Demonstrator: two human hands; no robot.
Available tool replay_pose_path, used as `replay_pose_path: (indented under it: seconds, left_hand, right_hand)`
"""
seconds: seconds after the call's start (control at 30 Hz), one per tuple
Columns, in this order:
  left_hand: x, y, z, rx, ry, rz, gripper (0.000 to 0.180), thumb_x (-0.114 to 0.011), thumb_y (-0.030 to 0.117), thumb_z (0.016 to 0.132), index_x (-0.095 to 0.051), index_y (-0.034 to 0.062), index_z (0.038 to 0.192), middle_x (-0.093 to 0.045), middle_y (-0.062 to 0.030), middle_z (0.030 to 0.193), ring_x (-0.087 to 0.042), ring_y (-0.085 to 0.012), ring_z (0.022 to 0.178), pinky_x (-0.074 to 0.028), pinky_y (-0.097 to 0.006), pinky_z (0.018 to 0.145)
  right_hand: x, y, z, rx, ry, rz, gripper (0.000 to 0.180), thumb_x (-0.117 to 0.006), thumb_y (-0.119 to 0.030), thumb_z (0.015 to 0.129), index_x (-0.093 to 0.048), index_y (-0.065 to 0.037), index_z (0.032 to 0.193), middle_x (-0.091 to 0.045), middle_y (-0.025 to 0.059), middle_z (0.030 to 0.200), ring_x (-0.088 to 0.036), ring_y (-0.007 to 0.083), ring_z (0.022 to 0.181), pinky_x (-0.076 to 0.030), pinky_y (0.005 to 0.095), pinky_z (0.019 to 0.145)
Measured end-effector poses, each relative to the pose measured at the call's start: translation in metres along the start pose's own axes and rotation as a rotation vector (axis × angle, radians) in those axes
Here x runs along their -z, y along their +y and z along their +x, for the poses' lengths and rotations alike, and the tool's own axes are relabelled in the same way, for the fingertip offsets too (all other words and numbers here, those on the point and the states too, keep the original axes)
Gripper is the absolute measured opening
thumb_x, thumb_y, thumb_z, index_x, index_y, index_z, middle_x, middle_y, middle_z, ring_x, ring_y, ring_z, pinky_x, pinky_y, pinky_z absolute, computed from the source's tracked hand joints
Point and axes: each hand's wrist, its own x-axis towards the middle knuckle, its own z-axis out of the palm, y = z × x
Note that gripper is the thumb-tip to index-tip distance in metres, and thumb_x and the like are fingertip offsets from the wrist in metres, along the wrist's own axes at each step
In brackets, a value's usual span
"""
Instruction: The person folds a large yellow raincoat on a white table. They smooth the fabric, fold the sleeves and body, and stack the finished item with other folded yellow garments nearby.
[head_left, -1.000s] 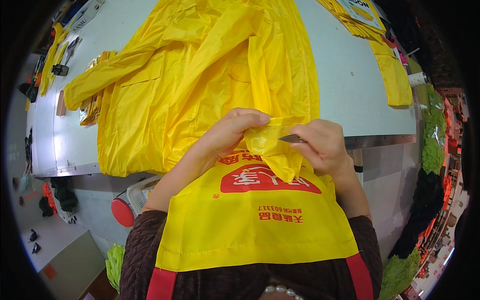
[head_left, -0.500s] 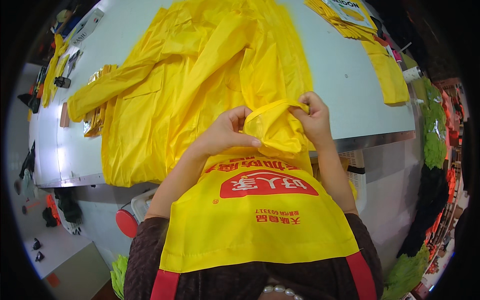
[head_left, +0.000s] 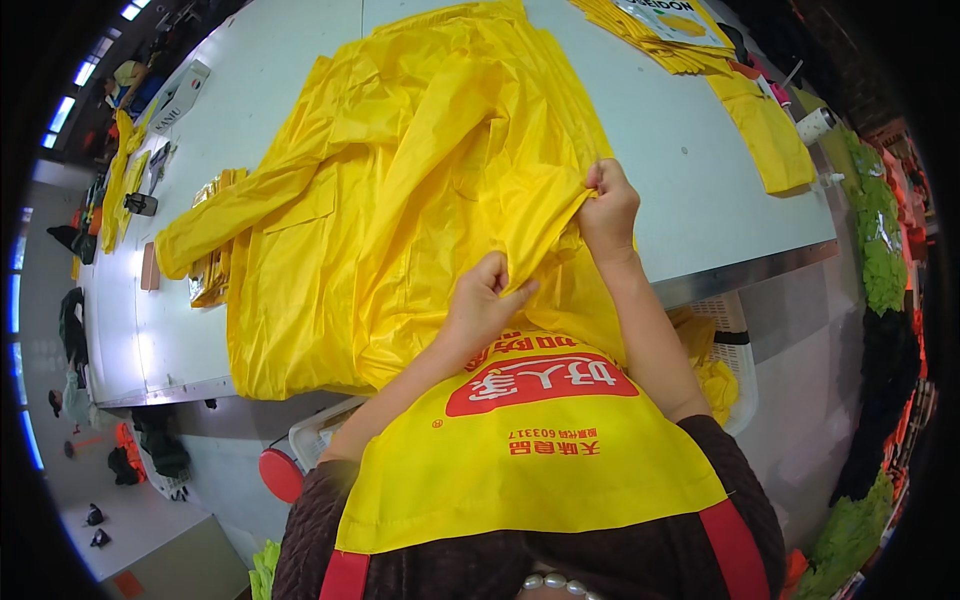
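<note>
Pale smooth-topped worktable (head_left: 655, 110) partly covered by crinkled yellow thin-fabric coat (head_left: 350, 240), spread to near edge; gathered coat section (head_left: 540, 220) held stretched between hands, lower side pinched between thumb and fingers of left hand (head_left: 485, 302), upper right side gripped by closed right hand (head_left: 611, 212); folded yellow cloth strip (head_left: 768, 150) laid at right

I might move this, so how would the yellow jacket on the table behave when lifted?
The yellow jacket would probably hang floppy, judging by its slack folds. Its shiny surface suggests it may slide easily. Fine creases hint at thin material, perhaps light for its size.
</note>
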Motion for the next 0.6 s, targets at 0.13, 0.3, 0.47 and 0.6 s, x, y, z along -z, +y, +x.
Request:
replay_pose_path:
  seconds: [0.13, 0.3, 0.47, 0.6]
  left_hand:
    - [0.036, -0.052, 0.030, -0.183, 0.430, 0.225, 0.013, -0.054, -0.006, 0.065, -0.046, 0.0029, 0.069, -0.045, -0.0073, 0.060, -0.044, -0.0177, 0.057, -0.035, -0.029, 0.053]
    - [0.064, -0.062, 0.055, -0.220, 0.666, -0.002, 0.015, -0.051, -0.001, 0.071, -0.038, 0.0067, 0.069, -0.034, 0.0025, 0.067, -0.033, -0.0092, 0.065, -0.030, -0.022, 0.058]
    - [0.040, -0.056, 0.010, 0.084, 0.400, 0.015, 0.015, -0.057, 0.001, 0.072, -0.042, 0.0064, 0.072, -0.042, -0.0019, 0.064, -0.045, -0.0116, 0.060, -0.037, -0.029, 0.053]
    - [0.013, -0.025, -0.041, -0.070, -0.181, 0.307, 0.015, -0.056, -0.001, 0.071, -0.047, 0.0064, 0.081, -0.054, -0.0055, 0.071, -0.053, -0.0157, 0.053, -0.039, -0.028, 0.039]
  right_hand:
    - [0.000, -0.043, -0.040, -0.168, -0.192, 0.417, 0.015, -0.059, 0.000, 0.071, -0.044, -0.005, 0.070, -0.047, -0.0023, 0.067, -0.044, 0.0080, 0.061, -0.038, 0.0267, 0.053]
    - [-0.001, -0.069, -0.097, -0.066, -0.893, 0.385, 0.022, -0.064, -0.012, 0.070, -0.046, -0.001, 0.074, -0.048, 0.0123, 0.061, -0.049, 0.0229, 0.054, -0.039, 0.0330, 0.052]
    - [0.032, -0.047, -0.059, 0.101, -0.685, 0.204, 0.015, -0.062, -0.004, 0.069, -0.048, -0.002, 0.075, -0.049, 0.0111, 0.062, -0.050, 0.0212, 0.055, -0.039, 0.0314, 0.050]
    - [0.033, -0.004, -0.035, 0.315, -0.119, -0.069, 0.015, -0.060, 0.003, 0.067, -0.050, -0.004, 0.075, -0.044, 0.0061, 0.059, -0.044, 0.0131, 0.052, -0.036, 0.0243, 0.048]
